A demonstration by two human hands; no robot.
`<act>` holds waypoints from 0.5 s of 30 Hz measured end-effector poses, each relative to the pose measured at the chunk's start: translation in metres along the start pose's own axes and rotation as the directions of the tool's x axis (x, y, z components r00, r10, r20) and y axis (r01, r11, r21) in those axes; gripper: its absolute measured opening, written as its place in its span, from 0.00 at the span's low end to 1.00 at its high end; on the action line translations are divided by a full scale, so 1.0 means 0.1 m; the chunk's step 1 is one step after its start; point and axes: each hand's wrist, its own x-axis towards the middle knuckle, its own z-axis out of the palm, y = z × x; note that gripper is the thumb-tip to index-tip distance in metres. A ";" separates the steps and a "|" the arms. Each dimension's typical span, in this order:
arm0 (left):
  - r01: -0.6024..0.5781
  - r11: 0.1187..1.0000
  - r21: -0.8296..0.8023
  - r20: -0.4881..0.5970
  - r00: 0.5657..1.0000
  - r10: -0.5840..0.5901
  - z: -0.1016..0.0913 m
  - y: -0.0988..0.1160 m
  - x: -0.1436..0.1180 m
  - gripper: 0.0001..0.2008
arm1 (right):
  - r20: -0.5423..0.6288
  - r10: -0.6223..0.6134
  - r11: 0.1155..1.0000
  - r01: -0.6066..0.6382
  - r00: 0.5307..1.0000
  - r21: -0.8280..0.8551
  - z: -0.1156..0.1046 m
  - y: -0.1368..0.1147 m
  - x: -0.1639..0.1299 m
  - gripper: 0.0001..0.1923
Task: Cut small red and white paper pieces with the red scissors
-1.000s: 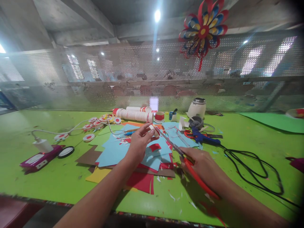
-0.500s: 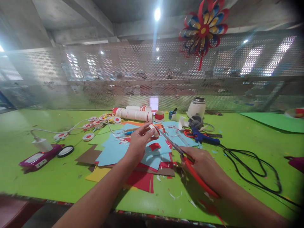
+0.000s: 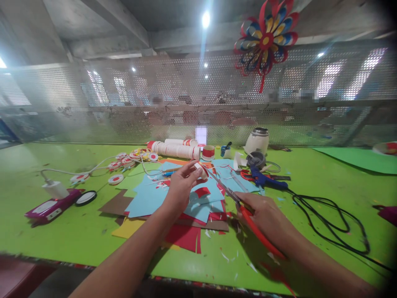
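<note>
1. My left arm [image 3: 145, 240] is slanting over the near edge of the blue paper [image 3: 145, 203].
2. My left hand [image 3: 182, 182] is hanging above that paper, fingertips and thumb pinching a small white-and-red piece [image 3: 204, 174].
3. My right arm [image 3: 310, 256] is angling inward from the near right of the paper.
4. My right hand [image 3: 263, 211], back upward, is curling around the red-handled scissors [image 3: 260, 233], just right of the paper.
5. The blades are pointing over the paper toward the piece; whether they are touching it, I cannot tell.
6. Beyond my right hand, the glue gun [image 3: 268, 181] is lying right of the paper.
</note>
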 end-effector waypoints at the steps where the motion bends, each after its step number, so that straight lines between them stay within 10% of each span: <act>1: 0.000 1.000 0.003 0.000 1.000 0.000 0.00 0.00 0.00 0.19 | -0.002 -0.007 1.000 0.007 1.000 0.005 0.00 0.00 0.00 0.16; 15: 0.006 1.000 0.008 0.003 1.000 -0.006 -0.01 -0.02 0.01 0.19 | -0.001 -0.022 0.999 0.022 1.000 0.024 0.03 -0.01 -0.01 0.12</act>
